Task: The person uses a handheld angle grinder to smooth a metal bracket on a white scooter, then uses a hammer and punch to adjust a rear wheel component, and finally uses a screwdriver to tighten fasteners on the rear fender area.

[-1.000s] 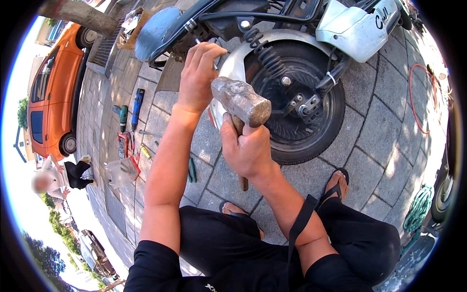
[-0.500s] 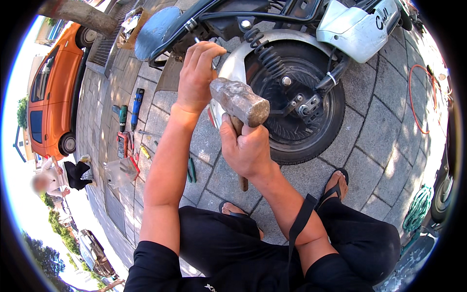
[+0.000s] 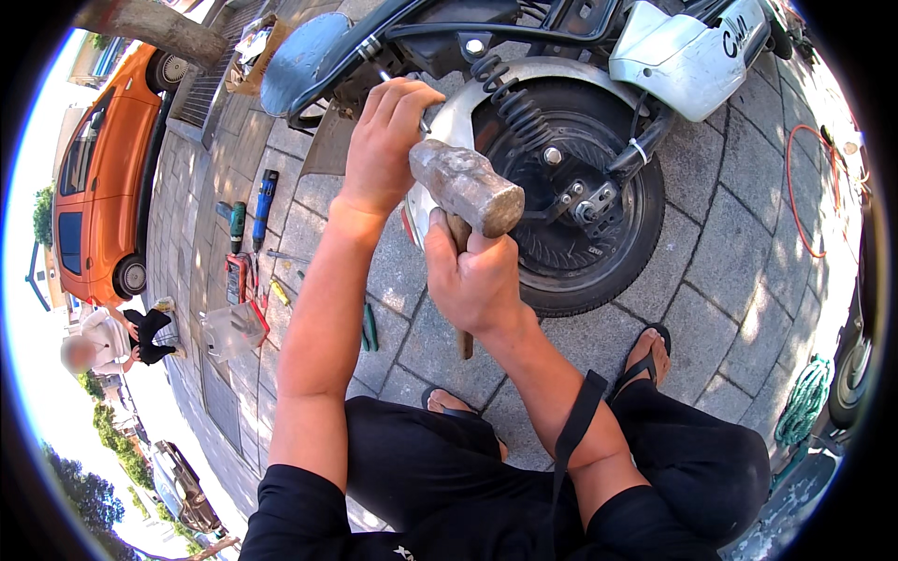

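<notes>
My left hand (image 3: 383, 140) has its fingers wrapped round a thin metal rod (image 3: 427, 120) at the frame of a white and black scooter (image 3: 666, 61). My right hand (image 3: 472, 280) grips the wooden handle (image 3: 465, 344) of a sledgehammer, whose worn steel head (image 3: 466, 187) is just below my left hand, near the rod's end. Whether head and rod touch I cannot tell. Behind the hammer are the rear wheel (image 3: 622, 257), its coil spring (image 3: 519, 112) and the pale mudguard (image 3: 454, 117).
On the paving lie a blue tool (image 3: 266, 206), a green drill (image 3: 236, 224), pliers (image 3: 370, 325) and a clear case (image 3: 229, 332). An orange car (image 3: 94, 187) and a seated person (image 3: 108, 341) are at left; green rope (image 3: 800, 402) and a red hose (image 3: 795, 187) at right.
The hammer, my right hand and my left hand have shifted slightly up and right in the last half second. The person at left has moved their hands a little.
</notes>
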{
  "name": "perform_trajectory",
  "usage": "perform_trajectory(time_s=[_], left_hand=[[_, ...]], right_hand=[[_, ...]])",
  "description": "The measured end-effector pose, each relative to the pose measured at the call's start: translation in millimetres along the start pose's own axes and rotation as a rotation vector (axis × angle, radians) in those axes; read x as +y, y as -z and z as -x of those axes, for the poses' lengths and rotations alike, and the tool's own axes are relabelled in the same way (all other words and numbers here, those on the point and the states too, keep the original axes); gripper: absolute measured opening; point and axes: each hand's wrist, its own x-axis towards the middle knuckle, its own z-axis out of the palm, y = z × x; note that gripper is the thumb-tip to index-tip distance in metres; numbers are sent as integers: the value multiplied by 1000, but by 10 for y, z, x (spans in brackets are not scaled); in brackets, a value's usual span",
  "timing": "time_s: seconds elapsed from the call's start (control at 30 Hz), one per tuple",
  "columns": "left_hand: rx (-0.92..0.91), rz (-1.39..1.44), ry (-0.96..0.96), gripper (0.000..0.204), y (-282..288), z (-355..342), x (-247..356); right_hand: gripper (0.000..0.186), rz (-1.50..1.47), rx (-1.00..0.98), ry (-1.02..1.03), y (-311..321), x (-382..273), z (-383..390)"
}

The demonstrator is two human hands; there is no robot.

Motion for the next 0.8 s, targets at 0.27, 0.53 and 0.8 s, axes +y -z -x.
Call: perform_trajectory(time_s=[0.27,0.53,0.8], left_hand=[[-10,-38,-12,41,1,-20,27],[107,-134,169,34,-68,48,79],[264,1062,866,30,-174,16,7]], right_hand=[[19,-23,42,-46,-43,-30,-111],[20,7,18,-173,-15,-52,-93],[20,64,31,-177,-45,-78,-133]])
